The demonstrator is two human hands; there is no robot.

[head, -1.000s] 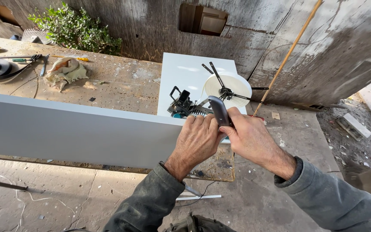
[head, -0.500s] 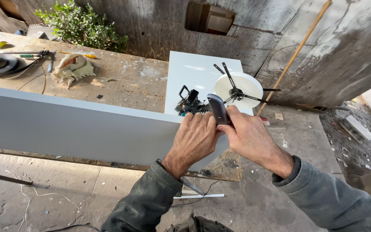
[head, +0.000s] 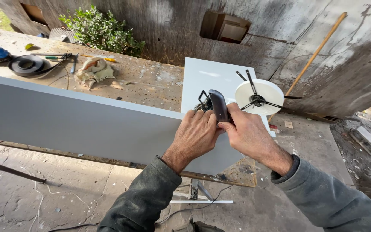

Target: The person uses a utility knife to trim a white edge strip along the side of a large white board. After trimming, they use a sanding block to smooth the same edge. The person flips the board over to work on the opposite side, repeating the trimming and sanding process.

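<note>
From the head camera I see my left hand [head: 196,133] and right hand [head: 247,133] both closed around a dark curved-handled hand tool [head: 218,105], apparently an edge trimmer, atop the long pale-grey board's [head: 78,122] right end.

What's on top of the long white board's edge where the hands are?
A dark curved handheld tool sits on the long white board, gripped by left hand and right hand. Its underside is hidden.

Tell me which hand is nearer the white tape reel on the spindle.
Right. The right hand lies just below and left of the white tape reel, gripping the dark hand tool. The left hand sits farther left, beyond the tool, on the grey panel.
</note>
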